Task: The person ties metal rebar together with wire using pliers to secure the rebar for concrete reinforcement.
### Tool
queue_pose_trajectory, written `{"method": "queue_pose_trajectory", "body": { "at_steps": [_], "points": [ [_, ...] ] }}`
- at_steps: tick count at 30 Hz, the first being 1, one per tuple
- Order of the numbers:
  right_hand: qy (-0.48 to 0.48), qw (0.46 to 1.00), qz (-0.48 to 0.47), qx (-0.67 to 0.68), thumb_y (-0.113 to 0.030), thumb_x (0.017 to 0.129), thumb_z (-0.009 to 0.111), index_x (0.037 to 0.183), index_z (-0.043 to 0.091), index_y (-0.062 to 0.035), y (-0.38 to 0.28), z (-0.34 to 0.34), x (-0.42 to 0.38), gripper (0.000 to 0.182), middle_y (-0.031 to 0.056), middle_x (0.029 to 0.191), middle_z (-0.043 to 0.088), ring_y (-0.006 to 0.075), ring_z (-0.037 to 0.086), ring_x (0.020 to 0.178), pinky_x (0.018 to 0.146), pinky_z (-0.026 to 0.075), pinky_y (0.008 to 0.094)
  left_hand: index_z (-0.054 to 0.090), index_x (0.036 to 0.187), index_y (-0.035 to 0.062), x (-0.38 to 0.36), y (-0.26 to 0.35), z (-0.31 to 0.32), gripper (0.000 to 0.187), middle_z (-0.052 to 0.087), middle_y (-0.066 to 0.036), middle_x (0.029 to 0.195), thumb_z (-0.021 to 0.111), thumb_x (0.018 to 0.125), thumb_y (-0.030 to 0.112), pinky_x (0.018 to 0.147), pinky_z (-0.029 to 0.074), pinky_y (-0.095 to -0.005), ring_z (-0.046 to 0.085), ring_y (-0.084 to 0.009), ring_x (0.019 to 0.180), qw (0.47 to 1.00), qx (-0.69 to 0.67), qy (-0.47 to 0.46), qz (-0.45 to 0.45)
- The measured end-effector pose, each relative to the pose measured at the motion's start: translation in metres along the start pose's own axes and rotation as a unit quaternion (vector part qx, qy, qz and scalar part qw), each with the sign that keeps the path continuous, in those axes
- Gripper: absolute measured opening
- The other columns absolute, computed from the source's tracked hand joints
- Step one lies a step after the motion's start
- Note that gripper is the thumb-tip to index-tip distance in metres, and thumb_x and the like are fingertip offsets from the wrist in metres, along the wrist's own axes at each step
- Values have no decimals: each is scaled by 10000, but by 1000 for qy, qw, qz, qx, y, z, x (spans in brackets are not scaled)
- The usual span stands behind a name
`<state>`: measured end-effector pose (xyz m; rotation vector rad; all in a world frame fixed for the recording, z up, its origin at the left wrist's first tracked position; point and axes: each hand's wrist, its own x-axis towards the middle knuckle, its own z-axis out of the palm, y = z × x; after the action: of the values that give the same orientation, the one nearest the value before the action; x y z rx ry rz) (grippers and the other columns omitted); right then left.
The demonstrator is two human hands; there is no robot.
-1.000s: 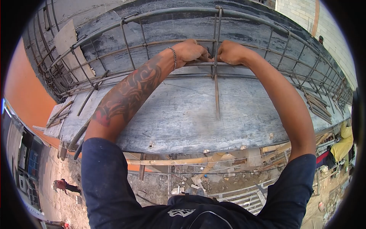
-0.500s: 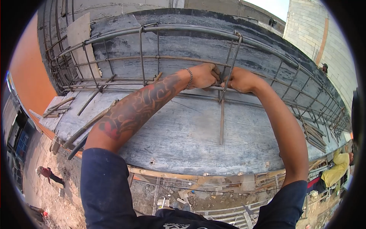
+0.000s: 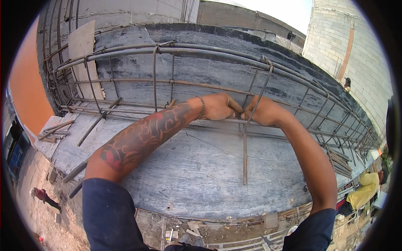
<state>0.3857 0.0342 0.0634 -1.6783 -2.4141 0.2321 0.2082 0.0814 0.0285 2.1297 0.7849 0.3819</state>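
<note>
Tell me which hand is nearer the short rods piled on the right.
Right: the right hand is left of the short rods; the left hand is farther left.

The left hand (image 3: 220, 106) and right hand (image 3: 264, 111) meet at a stirrup (image 3: 262, 90) of the long rebar cage (image 3: 155, 79), fingertips close together; whatever they may be pinching is too small to make out. Below lies a worn grey board (image 3: 201, 167), with loose cut rods (image 3: 56, 129) piled near its left and right ends
</note>
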Motion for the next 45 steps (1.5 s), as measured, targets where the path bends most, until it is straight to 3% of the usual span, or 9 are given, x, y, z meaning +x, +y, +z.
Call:
{"method": "queue_pose_trajectory", "body": {
  "at_steps": [2,5,12,17,23,29,33,38,45],
  "points": [
    [-5,999,-37,-28,-185,793,647,731,673,39,0,0,2,234,172,566,548,235,457,532,584,405,389,568,1213,-1,3,-3,2,368,581,-171,1223,511,851,26,986,414,-296,540,-244,1147,1000,17,24,4],
    [7,999,15,-47,-180,793,650,706,655,53,4,9,10,249,170,546,521,230,457,524,572,399,391,634,1159,48,4,-2,4,368,616,-160,1174,506,815,22,927,440,-294,577,-238,1078,998,50,47,1],
    [-11,990,76,-121,-158,789,647,756,682,30,-8,-8,1,195,163,608,576,224,496,566,596,414,382,584,1188,-31,-2,-1,0,343,608,-181,1173,520,860,46,934,436,-302,583,-238,1055,998,31,35,41],
    [68,994,69,59,-126,796,620,703,646,-4,-9,-5,-10,156,95,690,633,174,548,680,668,441,342,575,1184,-51,5,-4,-2,365,609,-184,1164,571,834,56,915,444,-299,591,-237,1034,999,11,41,22],
    [95,994,32,36,-61,789,597,721,637,-9,9,18,-1,95,79,678,635,145,556,684,657,443,304,494,1232,-109,3,-2,-2,447,618,-197,1120,591,828,56,908,459,-278,604,-227,1020,997,-1,77,13],
    [150,982,89,69,-34,760,602,711,646,-4,1,23,3,72,165,713,652,303,635,690,628,477,386,508,1213,-102,7,-5,-2,394,626,-185,1084,562,848,37,895,488,-277,612,-201,1007,995,-79,52,19],
    [174,983,45,-33,-59,806,592,736,642,26,-1,24,6,121,150,599,607,223,590,547,541,456,351,545,1189,-75,7,-3,-2,360,632,-157,1081,567,849,38,885,489,-280,613,-189,994,996,-72,40,23],
    [192,978,58,-54,-107,781,651,721,643,1,-2,23,6,124,216,748,628,386,612,755,640,476,418,585,1162,-49,5,7,-1,337,644,-146,1070,593,844,61,869,488,-280,619,-184,964,998,-34,49,0],
    [175,983,6,-60,-9,765,571,729,616,47,1,16,3,81,208,699,618,335,614,657,605,466,393,695,1001,39,34,3,9,341,656,-156,1024,691,784,302,849,469,-344,602,-253,981,986,94,130,-56]
  ]
}}
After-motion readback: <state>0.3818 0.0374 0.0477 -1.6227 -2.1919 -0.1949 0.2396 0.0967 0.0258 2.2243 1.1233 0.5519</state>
